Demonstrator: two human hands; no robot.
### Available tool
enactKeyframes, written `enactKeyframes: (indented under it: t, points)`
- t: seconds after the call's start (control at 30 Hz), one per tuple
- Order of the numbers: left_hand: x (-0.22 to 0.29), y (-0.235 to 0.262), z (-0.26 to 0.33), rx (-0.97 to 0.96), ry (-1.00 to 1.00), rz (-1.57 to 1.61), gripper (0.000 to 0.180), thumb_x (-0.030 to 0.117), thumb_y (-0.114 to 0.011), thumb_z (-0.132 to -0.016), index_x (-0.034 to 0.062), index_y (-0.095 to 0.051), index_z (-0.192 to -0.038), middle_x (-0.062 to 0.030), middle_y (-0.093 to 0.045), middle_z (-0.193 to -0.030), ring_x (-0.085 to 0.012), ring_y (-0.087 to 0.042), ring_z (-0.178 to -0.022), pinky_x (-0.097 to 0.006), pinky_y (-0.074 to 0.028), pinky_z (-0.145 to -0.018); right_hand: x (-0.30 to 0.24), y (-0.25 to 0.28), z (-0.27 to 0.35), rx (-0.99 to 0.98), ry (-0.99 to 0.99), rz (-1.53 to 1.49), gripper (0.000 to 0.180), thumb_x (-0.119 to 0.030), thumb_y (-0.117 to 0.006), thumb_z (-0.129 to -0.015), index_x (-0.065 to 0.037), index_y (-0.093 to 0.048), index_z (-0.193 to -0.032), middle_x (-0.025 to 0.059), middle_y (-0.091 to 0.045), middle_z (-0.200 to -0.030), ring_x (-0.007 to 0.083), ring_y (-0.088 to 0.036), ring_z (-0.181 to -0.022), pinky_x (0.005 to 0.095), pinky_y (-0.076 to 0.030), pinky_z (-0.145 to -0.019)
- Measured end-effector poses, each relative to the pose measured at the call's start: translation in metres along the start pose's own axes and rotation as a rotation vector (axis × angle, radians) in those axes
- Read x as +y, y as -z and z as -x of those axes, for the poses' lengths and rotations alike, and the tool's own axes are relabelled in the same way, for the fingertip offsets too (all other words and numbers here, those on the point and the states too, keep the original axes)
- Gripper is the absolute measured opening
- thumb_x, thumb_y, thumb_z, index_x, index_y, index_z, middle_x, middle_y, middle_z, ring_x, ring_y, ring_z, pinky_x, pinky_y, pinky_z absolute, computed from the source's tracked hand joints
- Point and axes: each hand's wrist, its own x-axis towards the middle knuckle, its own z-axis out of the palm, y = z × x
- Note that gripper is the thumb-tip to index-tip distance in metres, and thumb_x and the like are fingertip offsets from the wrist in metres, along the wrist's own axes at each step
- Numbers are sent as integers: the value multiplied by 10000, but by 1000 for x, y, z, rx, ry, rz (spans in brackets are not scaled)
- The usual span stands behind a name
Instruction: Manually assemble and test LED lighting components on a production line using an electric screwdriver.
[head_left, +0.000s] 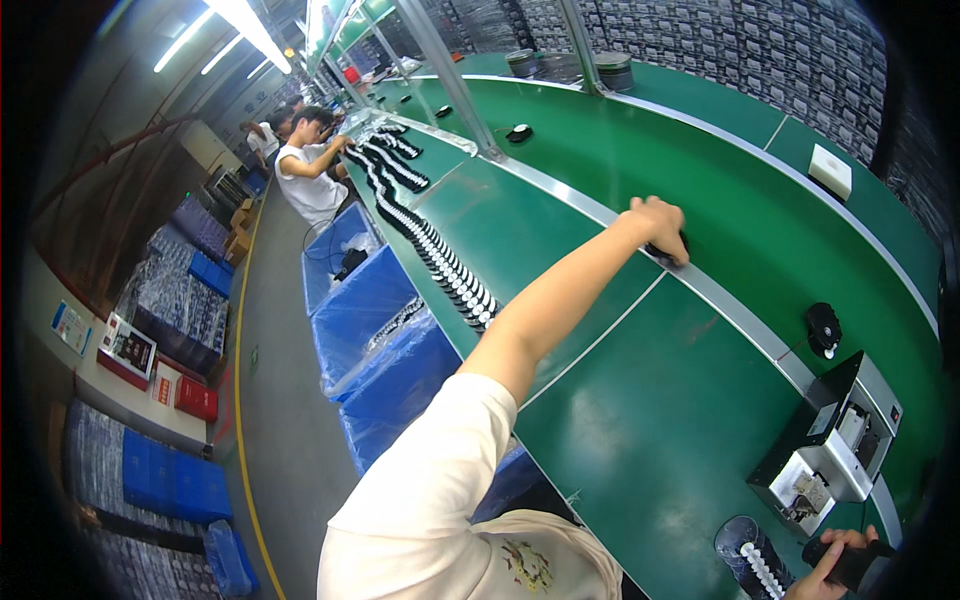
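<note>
Reaching far across the green worktop (640, 420), the person's left hand (660, 225) closes its grip over a small black object (668, 254) on the metal dividing strip (735, 315), while the right hand (835, 560) clasps a dark device (858, 566) near the bottom edge.

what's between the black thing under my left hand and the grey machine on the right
In the head view, one black mouse-shaped item lies by the metal strip between the left hand, pressing a black item, and the grey machine; otherwise bare green table.
</note>
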Motion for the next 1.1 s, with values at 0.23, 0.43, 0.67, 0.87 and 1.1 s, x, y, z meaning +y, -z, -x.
enactKeyframes:
  t: [0.23, 0.43, 0.67, 0.87, 1.1]
  points:
    - [74, -40, 110, 283, -797, -261, 467, 136, -736, -686, 175, -668, -1147, -33, -603, -1203, -263, -500, -1171, -427, -410, -916, 43, 45, 18, -72, -164, 10, 486, -10, -580, -953, 49, -406, -1403, 52, -567, -976, 159, -541, -843, 346, -477, -832]
    - [65, -58, 172, 384, -995, -180, 352, 54, -669, -766, 159, -687, -1101, -67, -546, -1352, -293, -453, -1300, -431, -410, -999, 41, 41, 19, -100, -171, -82, 454, -8, -571, -952, 45, -418, -1377, 63, -571, -982, 166, -546, -847, 367, -494, -839]
    - [73, -75, 199, 512, -468, 272, 324, 170, -754, -796, 73, -556, -1033, -137, -510, -1178, -347, -559, -1084, -462, -511, -846, 33, 37, 21, -119, -166, -56, 442, 5, -561, -949, 43, -427, -1368, 76, -572, -983, 173, -548, -857, 379, -492, -841]
    - [64, -81, 191, 335, -603, 354, 316, 132, -763, -779, 66, -512, -959, -131, -492, -1083, -336, -583, -959, -439, -516, -783, 23, 28, 18, -103, -157, -86, 455, 14, -562, -928, 70, -408, -1353, 111, -588, -930, 193, -562, -804, 376, -506, -791]
    - [110, -104, 190, 210, -1001, 531, 232, 83, -768, -702, 71, -560, -803, -110, -540, -1055, -319, -584, -1028, -401, -528, -821, 14, 28, 12, -54, -146, 0, 459, -5, -659, -876, 55, -454, -1282, 123, -653, -864, 205, -643, -771, 357, -521, -786]
